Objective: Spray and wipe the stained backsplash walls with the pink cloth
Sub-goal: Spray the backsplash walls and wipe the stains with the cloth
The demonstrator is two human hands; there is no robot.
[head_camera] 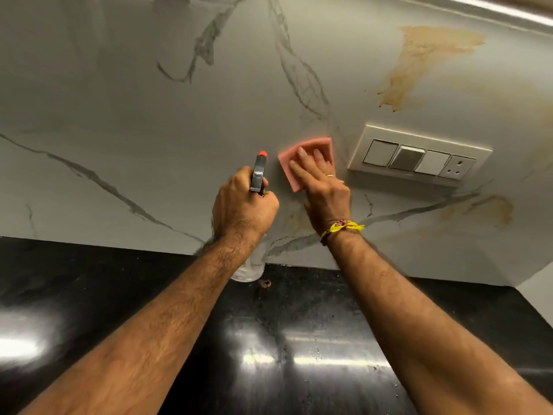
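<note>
**Desk editor:** The right hand (324, 187) — what was it doing?

**Photographer:** It lay flat, fingers straight, pressing the pink cloth (305, 158) against the backsplash (149, 115), just left of the switch plate (419, 155). The left hand (244, 205) was clenched around the neck of the spray bottle (258, 175), its red nozzle aimed at the wall just beside the cloth.

**Desk editor:** How far along did the job look?

**Photographer:** Early to midway, by my reading. A large tan stain (425, 64) spread untouched above the switches, a second blotch (481, 211) sat below and right of them, and a fainter smear (294, 217) showed between the wrists. The wall to the left looked free of stains.

**Desk editor:** Surfaces?

**Photographer:** The wall was smooth pale marble with grey veins. The cloth was a thin folded square. The bottle was clear plastic. Below, the polished black desk (299, 339) threw back glare and carried a small brown speck (265, 283).
</note>
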